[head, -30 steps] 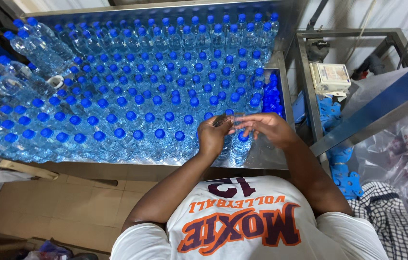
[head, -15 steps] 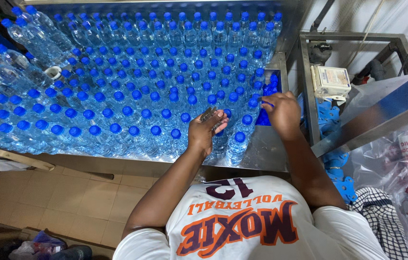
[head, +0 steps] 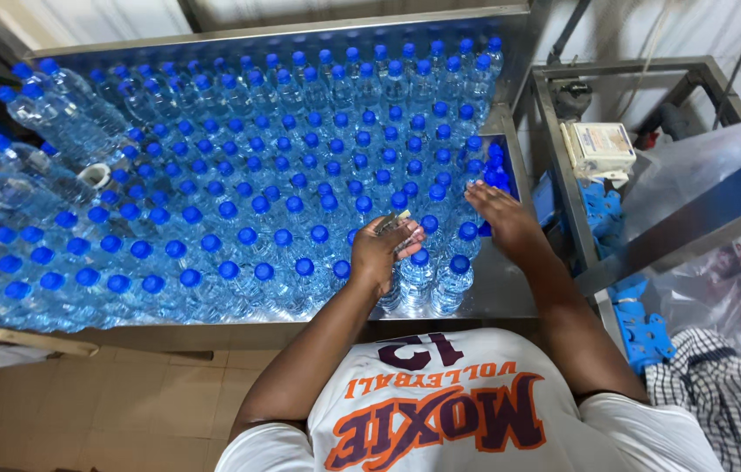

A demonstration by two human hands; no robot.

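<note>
Head view looks down on a steel worktop (head: 510, 301) crowded with clear water bottles (head: 300, 175) under blue caps, standing upright in close rows; a few lie toppled at nine o'clock near the worktop's edge. My left hand (head: 379, 253) sits at five o'clock of the crowd, its grip closed around a small bundle of thin strips or labels (head: 396, 225), though I cannot tell quite what they are. My right hand (head: 501, 218) is at four o'clock, fingers spread flat and holding nothing, resting against the caps of the outermost row beside the worktop's right rim. A blue plastic part (head: 641, 332) and a checked cloth (head: 720, 393) lie off the worktop, further toward four o'clock.

I judge these bottles thin-walled and springy: full, so moderately heavy, yet the sides would dent under a squeeze and may be slick. The neck just under the cap looks the firmest place to take hold. Packed this tightly, one nudged bottle could tip its neighbours.
</note>
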